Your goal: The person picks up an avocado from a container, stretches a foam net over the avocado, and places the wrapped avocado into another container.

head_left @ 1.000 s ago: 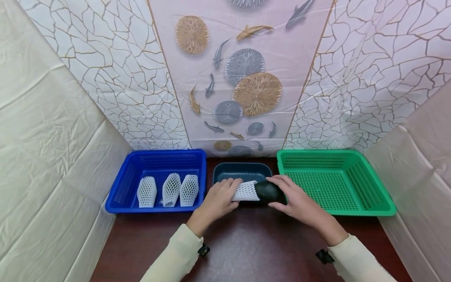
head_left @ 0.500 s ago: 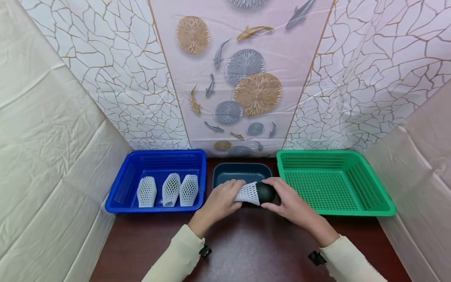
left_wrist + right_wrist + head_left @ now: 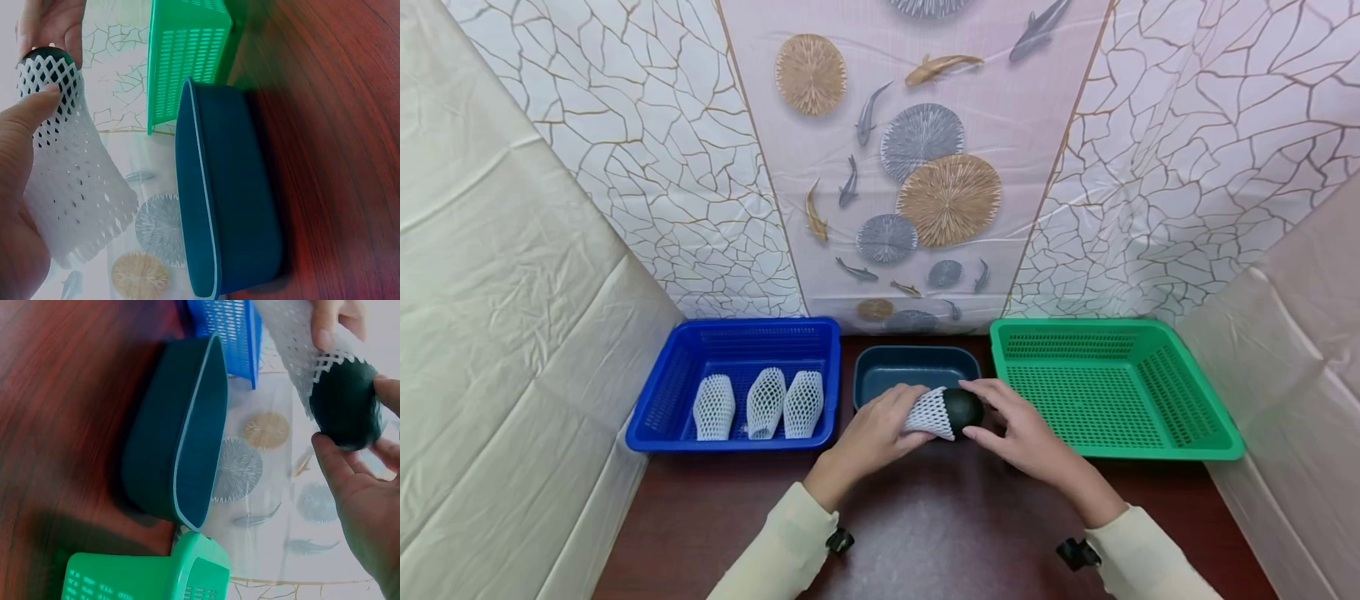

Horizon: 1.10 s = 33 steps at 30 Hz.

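Note:
A white foam net sleeve (image 3: pixel 929 414) is gripped by my left hand (image 3: pixel 874 429), fingers over its far side and thumb on its near side. Out of its right end sticks a smooth, dark green, avocado-like fruit (image 3: pixel 963 412). My right hand (image 3: pixel 1026 432) holds the fruit's bare end between fingers and thumb. In the left wrist view, the sleeve (image 3: pixel 81 181) flares at its loose end, and dark green shows through the mesh near the thumb. The right wrist view shows the fruit (image 3: pixel 345 403) partly covered by the sleeve's edge. Both are held above the table, before a dark teal tub (image 3: pixel 917 357).
At the left, a blue basket (image 3: pixel 730 445) contains 3 more white foam net sleeves (image 3: pixel 713 408). A green basket (image 3: pixel 1120 408) stands at the right. The teal tub sits between the baskets on a dark red-brown table (image 3: pixel 940 533). Patterned cloth (image 3: pixel 880 167) hangs behind.
The fruit has gone farther into the sleeve, with less of it showing. My right hand has moved left, closer to my left hand. The baskets and tub have stayed put.

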Each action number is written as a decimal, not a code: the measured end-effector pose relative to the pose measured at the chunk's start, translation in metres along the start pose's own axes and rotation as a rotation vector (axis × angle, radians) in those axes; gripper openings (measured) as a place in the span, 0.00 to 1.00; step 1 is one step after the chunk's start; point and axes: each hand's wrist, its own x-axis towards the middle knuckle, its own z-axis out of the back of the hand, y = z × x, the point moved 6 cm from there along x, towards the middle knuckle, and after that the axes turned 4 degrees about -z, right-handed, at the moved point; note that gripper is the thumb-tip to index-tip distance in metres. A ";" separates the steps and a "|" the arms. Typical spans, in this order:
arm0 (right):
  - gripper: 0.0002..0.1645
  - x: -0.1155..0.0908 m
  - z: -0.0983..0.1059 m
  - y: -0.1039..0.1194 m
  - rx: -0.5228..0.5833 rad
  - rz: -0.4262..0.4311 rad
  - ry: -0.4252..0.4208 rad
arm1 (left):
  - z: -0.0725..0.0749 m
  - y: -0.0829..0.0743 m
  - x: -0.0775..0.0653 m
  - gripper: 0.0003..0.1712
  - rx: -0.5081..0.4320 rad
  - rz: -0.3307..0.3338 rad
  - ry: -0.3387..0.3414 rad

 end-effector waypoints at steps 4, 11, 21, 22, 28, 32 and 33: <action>0.33 0.000 0.000 -0.004 0.128 -0.047 0.032 | -0.001 -0.002 0.001 0.37 -0.057 0.006 -0.005; 0.32 0.001 -0.005 -0.005 0.172 -0.075 0.052 | -0.007 -0.008 0.004 0.43 -0.123 0.015 0.011; 0.33 0.003 -0.007 0.000 0.025 -0.041 0.051 | -0.018 -0.009 0.006 0.44 -0.149 0.025 0.031; 0.33 0.003 -0.007 0.000 0.023 -0.040 0.059 | -0.020 -0.009 0.006 0.43 -0.149 0.020 0.029; 0.33 0.004 -0.011 0.001 0.010 -0.045 0.094 | -0.025 -0.011 0.007 0.44 -0.167 0.025 0.033; 0.33 0.003 -0.016 0.001 0.004 -0.043 0.106 | -0.032 -0.011 0.006 0.48 -0.194 0.081 0.086; 0.34 0.003 -0.018 0.000 0.006 -0.044 0.111 | -0.033 -0.011 0.005 0.50 -0.201 0.103 0.101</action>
